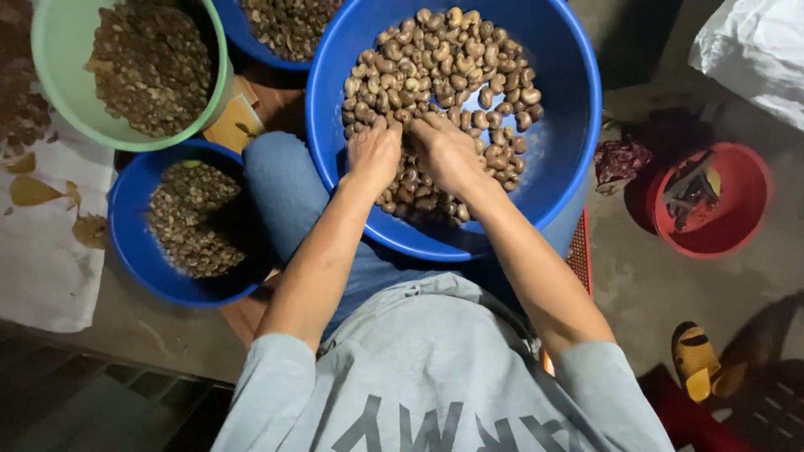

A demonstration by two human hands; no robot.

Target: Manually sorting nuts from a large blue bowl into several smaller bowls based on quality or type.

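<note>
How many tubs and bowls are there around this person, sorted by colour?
Blue: 3, the big basin that both hands reach into, a smaller one at left, and one partly cut off at the top edge
Green: 1
Red: 1
Total: 5

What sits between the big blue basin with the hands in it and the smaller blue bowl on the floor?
Head view: the person's knee in blue jeans lies between the big basin and the smaller bowl.
</note>
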